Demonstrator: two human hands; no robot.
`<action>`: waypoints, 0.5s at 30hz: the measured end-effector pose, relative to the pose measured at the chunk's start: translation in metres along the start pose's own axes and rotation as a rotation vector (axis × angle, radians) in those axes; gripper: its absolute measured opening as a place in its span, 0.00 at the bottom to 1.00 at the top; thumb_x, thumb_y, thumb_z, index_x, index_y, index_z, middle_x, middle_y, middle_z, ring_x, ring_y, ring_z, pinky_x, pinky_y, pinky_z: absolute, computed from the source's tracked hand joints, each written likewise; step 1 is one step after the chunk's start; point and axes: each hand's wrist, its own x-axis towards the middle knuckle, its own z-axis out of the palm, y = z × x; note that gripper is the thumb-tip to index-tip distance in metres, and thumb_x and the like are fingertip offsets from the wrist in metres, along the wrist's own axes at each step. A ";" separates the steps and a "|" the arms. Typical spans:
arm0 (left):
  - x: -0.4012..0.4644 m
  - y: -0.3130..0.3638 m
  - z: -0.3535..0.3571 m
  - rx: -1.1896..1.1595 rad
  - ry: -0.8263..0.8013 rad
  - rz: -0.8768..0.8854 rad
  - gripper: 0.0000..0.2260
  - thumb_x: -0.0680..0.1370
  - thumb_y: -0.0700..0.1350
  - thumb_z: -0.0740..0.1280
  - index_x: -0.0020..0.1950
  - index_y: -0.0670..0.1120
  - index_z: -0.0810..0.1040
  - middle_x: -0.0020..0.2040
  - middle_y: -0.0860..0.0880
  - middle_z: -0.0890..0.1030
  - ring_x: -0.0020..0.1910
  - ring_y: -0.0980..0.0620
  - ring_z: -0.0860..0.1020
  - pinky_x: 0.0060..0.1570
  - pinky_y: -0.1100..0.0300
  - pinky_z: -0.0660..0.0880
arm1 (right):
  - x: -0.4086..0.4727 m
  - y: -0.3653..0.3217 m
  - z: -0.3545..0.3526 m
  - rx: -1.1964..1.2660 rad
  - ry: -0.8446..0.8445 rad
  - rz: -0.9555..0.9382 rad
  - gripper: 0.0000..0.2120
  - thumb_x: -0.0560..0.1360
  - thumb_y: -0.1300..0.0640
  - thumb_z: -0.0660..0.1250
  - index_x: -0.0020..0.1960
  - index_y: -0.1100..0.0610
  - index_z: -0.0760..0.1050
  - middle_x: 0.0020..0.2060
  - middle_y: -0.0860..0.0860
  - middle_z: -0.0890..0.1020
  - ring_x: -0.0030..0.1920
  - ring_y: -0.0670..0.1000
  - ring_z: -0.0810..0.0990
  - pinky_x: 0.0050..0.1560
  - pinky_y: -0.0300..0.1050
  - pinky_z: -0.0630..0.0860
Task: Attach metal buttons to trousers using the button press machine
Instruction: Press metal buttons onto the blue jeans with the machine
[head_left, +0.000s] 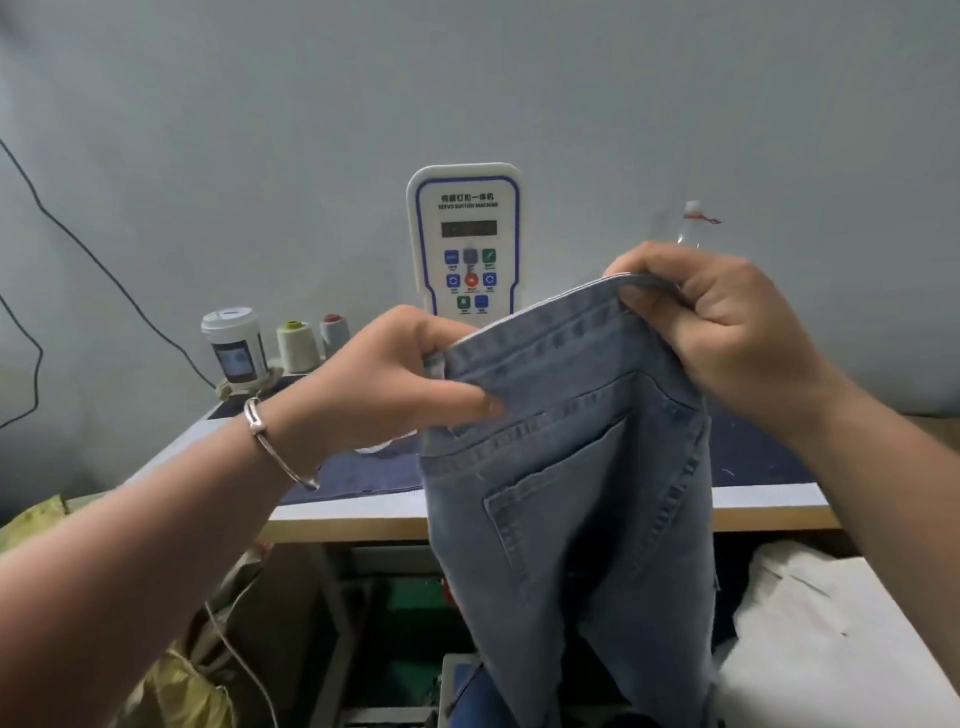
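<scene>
Light blue denim trousers (571, 493) hang in the air in front of the table, back pocket facing me. My left hand (384, 379) pinches the waistband at its left end, thumb on the outside. At the waistband's right end, my right hand (722, 327) grips the folded top edge. Behind the trousers stands the button machine's white control panel (465, 234) with coloured keys and a dark display. The press head and any metal buttons are hidden behind the denim.
A dark blue mat covers the worktable (363, 475), whose wooden front edge (343, 530) runs across. A lidded cup (234, 348) and thread cones (297, 345) stand at back left. White cloth (810, 623) lies at lower right; yellow bags (176, 691) at lower left.
</scene>
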 end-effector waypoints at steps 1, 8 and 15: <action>0.001 0.000 -0.005 0.035 -0.003 -0.004 0.03 0.70 0.41 0.73 0.42 0.43 0.85 0.45 0.49 0.85 0.46 0.52 0.83 0.46 0.57 0.79 | 0.001 0.005 -0.005 -0.176 -0.003 0.001 0.09 0.81 0.57 0.61 0.45 0.57 0.77 0.33 0.55 0.78 0.36 0.53 0.76 0.41 0.44 0.71; 0.000 -0.004 -0.023 0.505 -0.200 -0.317 0.25 0.68 0.67 0.67 0.59 0.55 0.82 0.54 0.58 0.83 0.52 0.57 0.81 0.54 0.53 0.80 | -0.009 0.019 -0.014 -0.519 -0.162 0.154 0.26 0.75 0.38 0.59 0.30 0.59 0.66 0.24 0.51 0.67 0.31 0.55 0.69 0.40 0.48 0.65; -0.018 -0.013 -0.016 -0.215 0.057 -0.109 0.14 0.67 0.53 0.79 0.46 0.45 0.88 0.55 0.51 0.85 0.52 0.53 0.84 0.46 0.62 0.80 | -0.014 0.030 -0.014 0.258 -0.470 0.504 0.21 0.66 0.37 0.73 0.36 0.57 0.80 0.30 0.51 0.78 0.31 0.46 0.74 0.34 0.38 0.70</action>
